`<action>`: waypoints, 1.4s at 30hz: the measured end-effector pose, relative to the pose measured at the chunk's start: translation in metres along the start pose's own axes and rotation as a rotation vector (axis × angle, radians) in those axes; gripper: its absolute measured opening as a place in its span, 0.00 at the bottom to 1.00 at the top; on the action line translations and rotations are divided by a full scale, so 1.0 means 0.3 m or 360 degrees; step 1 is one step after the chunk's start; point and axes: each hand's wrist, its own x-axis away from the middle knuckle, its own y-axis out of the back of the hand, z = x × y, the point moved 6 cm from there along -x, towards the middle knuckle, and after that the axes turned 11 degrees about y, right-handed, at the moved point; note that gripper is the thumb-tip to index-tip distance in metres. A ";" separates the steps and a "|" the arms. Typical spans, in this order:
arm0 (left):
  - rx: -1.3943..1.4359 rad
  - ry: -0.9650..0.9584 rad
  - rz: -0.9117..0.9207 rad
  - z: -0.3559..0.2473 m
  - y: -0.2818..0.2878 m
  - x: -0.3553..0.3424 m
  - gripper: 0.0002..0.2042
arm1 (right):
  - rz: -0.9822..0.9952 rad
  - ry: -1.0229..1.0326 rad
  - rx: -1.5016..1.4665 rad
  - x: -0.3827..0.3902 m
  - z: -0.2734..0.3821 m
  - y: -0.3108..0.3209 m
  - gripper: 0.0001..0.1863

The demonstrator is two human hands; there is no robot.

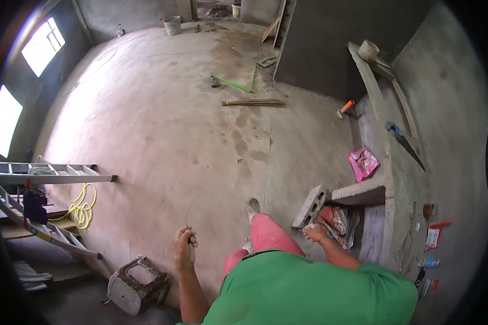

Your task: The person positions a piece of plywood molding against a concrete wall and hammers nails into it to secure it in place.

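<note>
My left hand, pale with dust, hangs over the floor with fingers curled; whether anything is inside I cannot make out. My right hand has its fingers drawn together near a grey hollow concrete block; what they hold, if anything, is too small to tell. Behind that hand, a red and white crumpled sack lies beside a concrete ledge. A pink bag sits farther along it, and a saw rests on the counter structure.
An aluminium ladder, yellow hose and dirty stool are at my left. Ahead on the floor are thin sticks, a green strip and a bucket. An orange pipe stands near the right wall.
</note>
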 end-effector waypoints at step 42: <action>-0.0098 0.0132 0.0178 -2.415 -0.862 -3.034 0.07 | -0.0019 -0.0236 -0.0321 -2.509 2.658 0.013 0.18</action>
